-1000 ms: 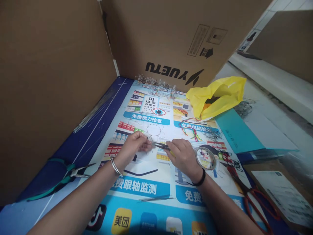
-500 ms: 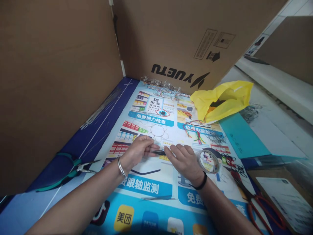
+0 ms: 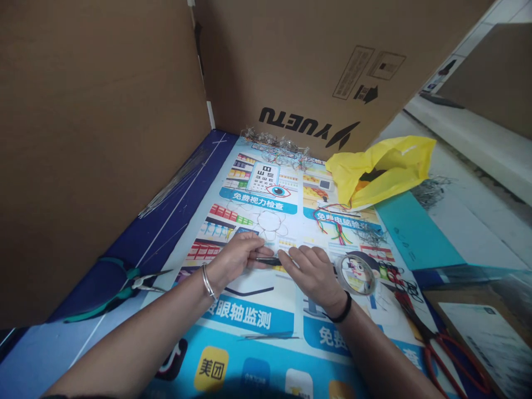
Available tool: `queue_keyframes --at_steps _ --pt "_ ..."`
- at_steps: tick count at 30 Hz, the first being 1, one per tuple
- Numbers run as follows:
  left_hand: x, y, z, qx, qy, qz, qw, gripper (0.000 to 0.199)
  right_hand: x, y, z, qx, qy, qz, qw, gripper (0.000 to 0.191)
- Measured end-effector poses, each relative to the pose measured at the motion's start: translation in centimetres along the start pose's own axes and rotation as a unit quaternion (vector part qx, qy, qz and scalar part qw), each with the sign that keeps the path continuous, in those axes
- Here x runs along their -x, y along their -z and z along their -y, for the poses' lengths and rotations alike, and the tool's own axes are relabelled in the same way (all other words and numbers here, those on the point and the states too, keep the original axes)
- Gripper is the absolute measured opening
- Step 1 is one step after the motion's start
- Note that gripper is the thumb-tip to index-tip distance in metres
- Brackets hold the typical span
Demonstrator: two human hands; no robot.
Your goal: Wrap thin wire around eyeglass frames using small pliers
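Observation:
My left hand, with a silver bangle at the wrist, is closed in a pinch above the printed poster. What its fingertips hold is too small to make out. My right hand is wrapped round a tool with a dark, slender metal tip; its handle is hidden in the palm. That tip points left and reaches the left fingers. Just beyond the hands, a thin wire flower shape shows against the poster. A roll of clear tape lies beside my right hand.
Green-handled pliers lie open at left. Red-handled scissors rest at right. Cardboard walls stand left and behind. Coloured cords, a yellow bag, tangled wire pieces and straight wires lie around.
The view has shifted very slightly. Both hands keep nearly the same place and grip, with the dark tip still between them.

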State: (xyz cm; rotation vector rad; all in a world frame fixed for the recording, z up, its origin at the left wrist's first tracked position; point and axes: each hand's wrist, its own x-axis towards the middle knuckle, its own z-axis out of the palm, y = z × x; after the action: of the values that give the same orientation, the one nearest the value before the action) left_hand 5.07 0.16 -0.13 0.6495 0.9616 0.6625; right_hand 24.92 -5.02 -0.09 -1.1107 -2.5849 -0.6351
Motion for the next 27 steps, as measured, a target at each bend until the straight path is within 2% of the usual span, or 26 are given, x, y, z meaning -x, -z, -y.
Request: queue_keyframes --at_steps 12,19,23,25,27 --pt "0.09 -0.23 -0.04 0.003 0.0 -0.005 1.0 0.015 0.16 -0.38 0.08 -0.028 -0.009 0.0 1.0 0.026" --pt "0.45 -0.64 -0.4 -0.037 -0.013 -0.021 0.999 0.018 0.3 -0.87 0.31 -0.036 -0.025 0.015 0.999 0.025" --pt "0.38 -0.73 -0.26 -0.093 -0.057 -0.031 0.994 0.017 0.05 -0.84 0.53 -0.022 -0.037 0.045 0.998 0.021" --pt "0.2 -0.56 -0.05 -0.135 -0.102 -0.018 0.986 0.016 -0.1 -0.71 0.68 -0.02 -0.046 0.058 0.997 0.02" --pt "0.06 -0.32 0.14 -0.2 -0.164 -0.009 0.966 0.014 -0.22 -0.58 0.86 -0.025 -0.06 0.068 0.996 0.018"
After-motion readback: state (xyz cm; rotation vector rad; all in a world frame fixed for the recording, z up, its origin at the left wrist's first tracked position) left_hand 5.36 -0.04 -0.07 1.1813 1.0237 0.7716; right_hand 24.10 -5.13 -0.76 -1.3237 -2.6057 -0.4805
